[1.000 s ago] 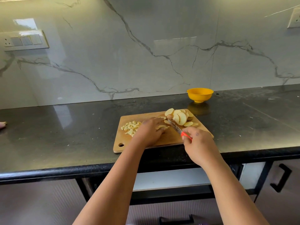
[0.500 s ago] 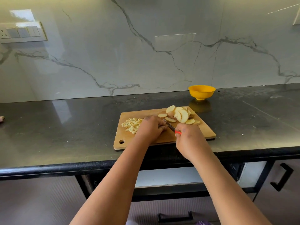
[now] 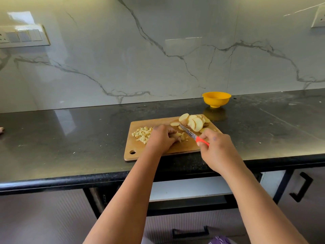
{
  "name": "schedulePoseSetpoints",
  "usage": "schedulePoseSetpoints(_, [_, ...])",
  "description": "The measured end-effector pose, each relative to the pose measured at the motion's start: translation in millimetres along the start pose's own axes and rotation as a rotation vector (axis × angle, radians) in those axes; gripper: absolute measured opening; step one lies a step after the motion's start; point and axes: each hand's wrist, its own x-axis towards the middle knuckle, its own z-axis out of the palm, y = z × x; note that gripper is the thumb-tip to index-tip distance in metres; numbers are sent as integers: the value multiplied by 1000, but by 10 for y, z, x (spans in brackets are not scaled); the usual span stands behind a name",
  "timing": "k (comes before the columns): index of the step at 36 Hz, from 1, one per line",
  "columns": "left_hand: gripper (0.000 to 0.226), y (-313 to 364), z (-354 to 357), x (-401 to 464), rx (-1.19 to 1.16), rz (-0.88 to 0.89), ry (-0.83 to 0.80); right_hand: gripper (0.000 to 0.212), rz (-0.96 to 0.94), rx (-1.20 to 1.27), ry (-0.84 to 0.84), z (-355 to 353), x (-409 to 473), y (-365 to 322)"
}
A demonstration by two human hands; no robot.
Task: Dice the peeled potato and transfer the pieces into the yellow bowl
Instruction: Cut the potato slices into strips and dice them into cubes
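A wooden cutting board (image 3: 158,152) lies near the counter's front edge. Potato slices (image 3: 195,122) are heaped at its far right corner, and a pile of diced potato (image 3: 141,134) sits at its left. My left hand (image 3: 162,138) curls over a few potato pieces (image 3: 182,136) in the board's middle and holds them down. My right hand (image 3: 217,148) grips the red handle of a knife (image 3: 189,133), whose blade points up-left beside those pieces. The yellow bowl (image 3: 216,99) stands behind the board near the wall, and its inside is hidden.
The dark stone counter (image 3: 70,138) runs wide on both sides. A marble backsplash with a switch panel (image 3: 22,36) rises behind. Cabinet handles (image 3: 301,189) and an open gap show below the counter edge. A small object (image 3: 1,130) lies at the far left.
The knife has shifted right and its blade now shows beside the pieces under my left hand. My right hand moved right and a little away from the left hand.
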Motion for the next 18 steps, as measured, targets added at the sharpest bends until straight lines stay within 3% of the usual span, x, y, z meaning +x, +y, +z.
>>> schedulePoseSetpoints(11, [15,-24,29,26,15,-1,3,5,80,-59,-108,217,89,-150])
schedulePoseSetpoints(18, [15,-19,29,32,25,21,-14,33,148,-232,-324,158,288,-397])
